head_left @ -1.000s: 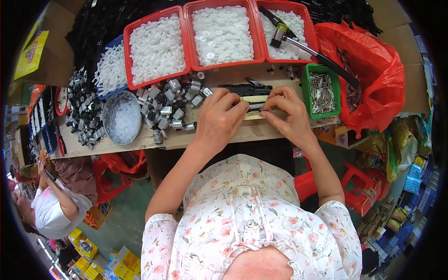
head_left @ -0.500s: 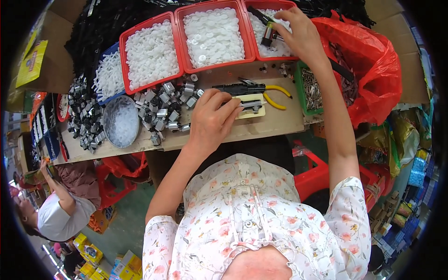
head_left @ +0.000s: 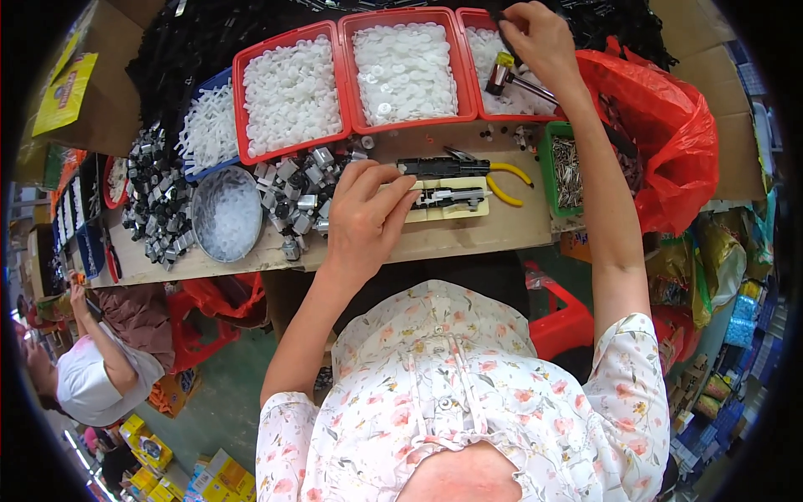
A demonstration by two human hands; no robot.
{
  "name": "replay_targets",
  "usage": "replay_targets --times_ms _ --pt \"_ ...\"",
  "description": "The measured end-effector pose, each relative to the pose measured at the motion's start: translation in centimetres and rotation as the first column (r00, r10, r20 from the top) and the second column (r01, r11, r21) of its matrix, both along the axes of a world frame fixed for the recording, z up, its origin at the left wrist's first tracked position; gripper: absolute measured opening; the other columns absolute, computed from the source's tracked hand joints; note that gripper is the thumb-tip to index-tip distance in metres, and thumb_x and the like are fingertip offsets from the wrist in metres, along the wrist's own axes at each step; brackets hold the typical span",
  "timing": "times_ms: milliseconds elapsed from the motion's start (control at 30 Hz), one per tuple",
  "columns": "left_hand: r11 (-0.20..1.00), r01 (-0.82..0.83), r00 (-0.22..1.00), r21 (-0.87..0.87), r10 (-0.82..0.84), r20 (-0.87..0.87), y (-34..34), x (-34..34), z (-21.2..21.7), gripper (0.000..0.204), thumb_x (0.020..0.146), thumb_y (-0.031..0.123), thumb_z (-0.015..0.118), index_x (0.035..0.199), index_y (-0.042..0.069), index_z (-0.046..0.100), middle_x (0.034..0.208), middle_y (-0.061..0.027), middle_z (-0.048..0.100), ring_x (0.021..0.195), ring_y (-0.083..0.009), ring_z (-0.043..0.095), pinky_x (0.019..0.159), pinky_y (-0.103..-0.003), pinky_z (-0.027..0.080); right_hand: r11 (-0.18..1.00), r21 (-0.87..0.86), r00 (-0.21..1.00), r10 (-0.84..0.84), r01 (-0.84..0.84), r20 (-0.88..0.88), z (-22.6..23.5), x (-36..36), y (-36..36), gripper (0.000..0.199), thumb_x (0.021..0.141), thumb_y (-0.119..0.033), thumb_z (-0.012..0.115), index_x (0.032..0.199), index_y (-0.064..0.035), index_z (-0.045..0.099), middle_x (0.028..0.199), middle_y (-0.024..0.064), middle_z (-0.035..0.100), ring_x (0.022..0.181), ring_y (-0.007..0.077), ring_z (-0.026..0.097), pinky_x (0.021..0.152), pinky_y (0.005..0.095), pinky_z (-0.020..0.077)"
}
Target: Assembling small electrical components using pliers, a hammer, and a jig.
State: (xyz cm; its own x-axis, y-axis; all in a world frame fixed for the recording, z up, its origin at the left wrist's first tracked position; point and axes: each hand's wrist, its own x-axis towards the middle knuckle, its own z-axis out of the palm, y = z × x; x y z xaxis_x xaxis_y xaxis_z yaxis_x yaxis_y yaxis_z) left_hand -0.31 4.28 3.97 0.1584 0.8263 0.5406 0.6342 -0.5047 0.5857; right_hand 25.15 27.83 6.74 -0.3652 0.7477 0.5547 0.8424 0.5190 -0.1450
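My left hand [head_left: 366,213] rests on the wooden bench [head_left: 468,238], fingers pressing the left end of a pale yellow jig [head_left: 456,201] that carries a black and metal part. My right hand [head_left: 535,38] is stretched far up over the rightmost red tray [head_left: 483,25] of white plastic pieces, fingers closed around a small dark piece. A small hammer [head_left: 510,77] lies in that tray just below the hand. Yellow-handled pliers [head_left: 506,177] and a black strip [head_left: 435,166] lie above the jig.
Two more red trays [head_left: 288,88] [head_left: 406,67] hold white pieces. A round bowl [head_left: 226,213], a heap of grey metal blocks [head_left: 301,188], a green bin of metal pins [head_left: 569,163] and a red bag [head_left: 669,142] surround the work spot. Another person [head_left: 92,368] sits lower left.
My right hand left the jig and reached up to the rightmost red tray, then a little further up. My left hand stayed on the jig.
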Motion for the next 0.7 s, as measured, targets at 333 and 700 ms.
replay_targets --times_ms 333,700 --pt "0.983 -0.054 0.963 -0.173 0.097 0.252 1.4 1.5 2.7 0.038 0.08 0.007 0.079 0.116 0.001 0.07 0.104 -0.0148 0.067 0.096 -0.0292 0.064 0.078 -0.036 0.052 0.787 -0.257 0.405 -0.009 -0.562 -0.914 3.3 -0.8 -9.2 0.017 0.094 -0.006 0.062 0.107 0.0044 0.064 0.1 0.01 0.068 0.092 0.0193 0.07 0.084 0.0338 0.0571" --pt "0.99 0.021 0.99 0.138 -0.002 -0.138 1.8 0.4 1.7 0.036 0.077 -0.006 0.068 0.113 -0.004 0.067 0.105 -0.0165 0.066 0.084 -0.0315 0.066 0.072 -0.036 0.054 0.58 -0.397 0.48 -0.012 -0.711 -0.877 3.2 -0.4 -17.0 0.033 0.084 0.002 0.063 0.117 0.0035 0.062 0.111 0.0095 0.066 0.106 0.0195 0.065 0.095 0.035 0.0529"
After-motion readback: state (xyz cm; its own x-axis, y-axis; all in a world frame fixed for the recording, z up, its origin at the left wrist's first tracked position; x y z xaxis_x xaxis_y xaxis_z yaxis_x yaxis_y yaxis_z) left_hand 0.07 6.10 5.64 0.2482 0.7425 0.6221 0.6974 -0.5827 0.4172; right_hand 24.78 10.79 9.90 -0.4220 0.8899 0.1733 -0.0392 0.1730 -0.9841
